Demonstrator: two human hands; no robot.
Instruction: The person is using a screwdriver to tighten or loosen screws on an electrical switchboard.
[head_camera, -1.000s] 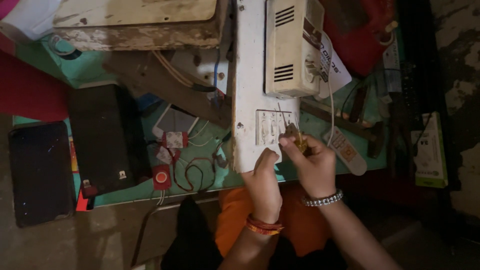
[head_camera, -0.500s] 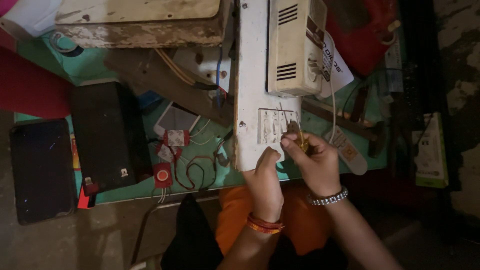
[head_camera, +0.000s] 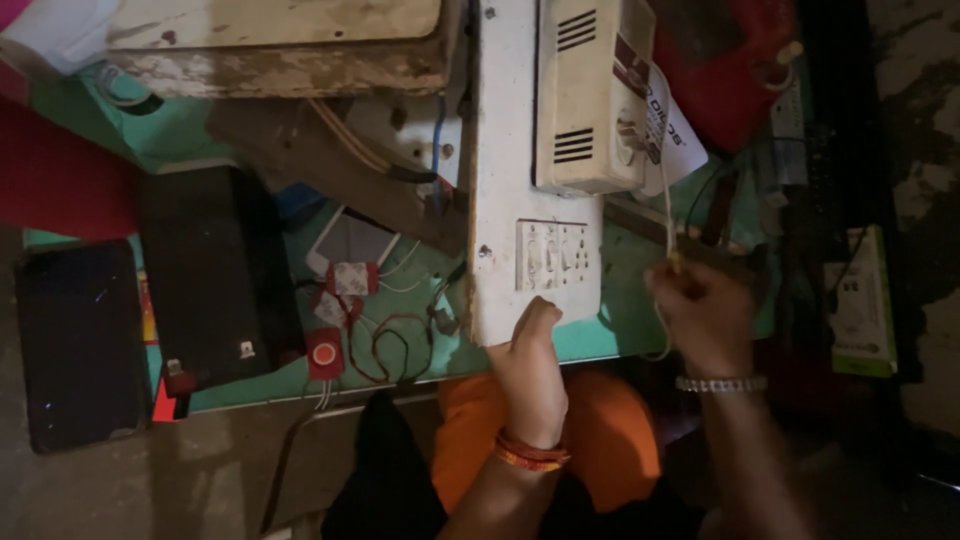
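The left hand (head_camera: 530, 365) grips the near end of a long white switchboard panel (head_camera: 510, 170), its fingers (head_camera: 540, 312) curled over the panel's lower edge just below a block of switches and sockets (head_camera: 551, 255). The right hand (head_camera: 705, 315) hovers to the right of the panel, its fingers pressed together and pinching a thin white wire (head_camera: 667, 215) that runs up from them to the side of a cream ventilated box (head_camera: 590, 95) mounted on the panel's far end. A loop of the same wire hangs below the right fingers. Left of the left fingers, on the turquoise worktop (head_camera: 620, 290), lie a small red button module (head_camera: 324, 353) with tangled red leads, and, farther left, a black battery (head_camera: 210, 280). A dark tablet (head_camera: 80, 345) lies beyond the battery.
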